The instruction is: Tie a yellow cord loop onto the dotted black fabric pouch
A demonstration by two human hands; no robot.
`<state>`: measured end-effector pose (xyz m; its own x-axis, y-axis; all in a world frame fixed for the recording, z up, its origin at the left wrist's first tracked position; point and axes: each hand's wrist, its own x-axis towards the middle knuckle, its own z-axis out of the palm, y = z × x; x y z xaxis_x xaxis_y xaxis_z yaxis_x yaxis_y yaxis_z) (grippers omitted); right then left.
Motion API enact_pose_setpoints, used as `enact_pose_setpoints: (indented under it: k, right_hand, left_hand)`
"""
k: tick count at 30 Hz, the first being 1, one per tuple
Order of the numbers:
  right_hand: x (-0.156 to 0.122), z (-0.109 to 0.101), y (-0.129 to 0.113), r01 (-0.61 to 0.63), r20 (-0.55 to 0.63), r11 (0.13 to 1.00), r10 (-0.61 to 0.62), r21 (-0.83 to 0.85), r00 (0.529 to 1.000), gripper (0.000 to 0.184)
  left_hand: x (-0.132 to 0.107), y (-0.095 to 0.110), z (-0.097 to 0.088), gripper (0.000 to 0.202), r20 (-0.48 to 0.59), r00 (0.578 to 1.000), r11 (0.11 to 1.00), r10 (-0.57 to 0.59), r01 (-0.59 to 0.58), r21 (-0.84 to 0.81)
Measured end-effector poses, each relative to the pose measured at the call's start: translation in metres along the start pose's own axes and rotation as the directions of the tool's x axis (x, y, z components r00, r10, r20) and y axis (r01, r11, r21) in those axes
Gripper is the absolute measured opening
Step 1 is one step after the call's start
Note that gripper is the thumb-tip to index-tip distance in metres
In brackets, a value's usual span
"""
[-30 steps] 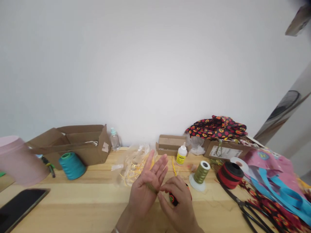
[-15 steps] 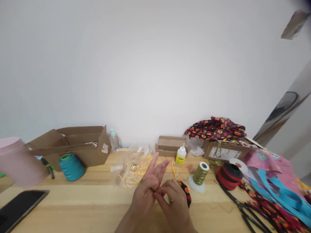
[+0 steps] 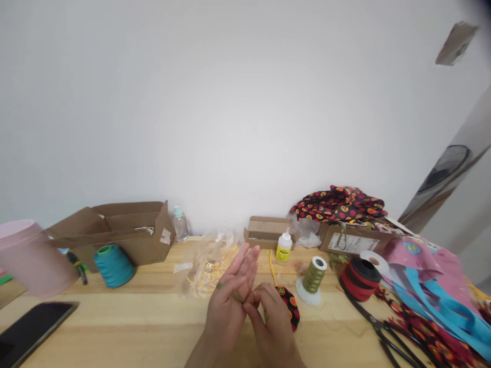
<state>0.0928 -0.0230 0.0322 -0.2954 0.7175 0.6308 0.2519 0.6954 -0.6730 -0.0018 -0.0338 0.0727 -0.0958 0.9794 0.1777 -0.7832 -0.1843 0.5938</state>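
My left hand [image 3: 235, 291] is palm up, its fingers stretched out and its thumb lying over the palm. A thin olive strand [image 3: 238, 297] crosses that palm; whether it is thread or cord is too small to tell. Against the palm, my right hand [image 3: 270, 312] has thumb and forefinger pinched on the strand. Beside and partly behind my right hand lies a black fabric piece [image 3: 290, 306] with red and yellow round prints. A yellow braided cord [image 3: 272, 268] runs from it toward the back. Some green shows under my right fingers, mostly hidden.
Behind the hands are a plastic bag of yellow cord [image 3: 205, 276], a glue bottle [image 3: 283, 248] and a small cardboard box [image 3: 268, 225]. An olive thread spool [image 3: 313, 276], red-black ribbon roll [image 3: 360, 280] and scissors [image 3: 378, 324] lie right. A teal thread cone [image 3: 114, 266] and phone [image 3: 34, 332] lie left.
My left fingers have come closer together, and its thumb has moved in over the palm. My right hand keeps its pinch. The view has shifted slightly.
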Motion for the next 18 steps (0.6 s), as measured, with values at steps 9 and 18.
enact_pose_setpoints:
  k: [9,18]
  right_hand:
    - [0.001,-0.001,-0.003,-0.068,-0.035,0.993,0.072,0.098,0.997,0.017]
    - [0.011,-0.012,0.002,-0.357,-0.001,0.837,0.393,0.414,0.920,0.020]
  left_hand:
    - [0.000,0.007,0.012,0.060,0.064,0.996,0.997,-0.066,0.067,-0.023]
    - [0.003,0.019,0.008,0.056,0.128,0.992,0.985,-0.007,0.029,-0.169]
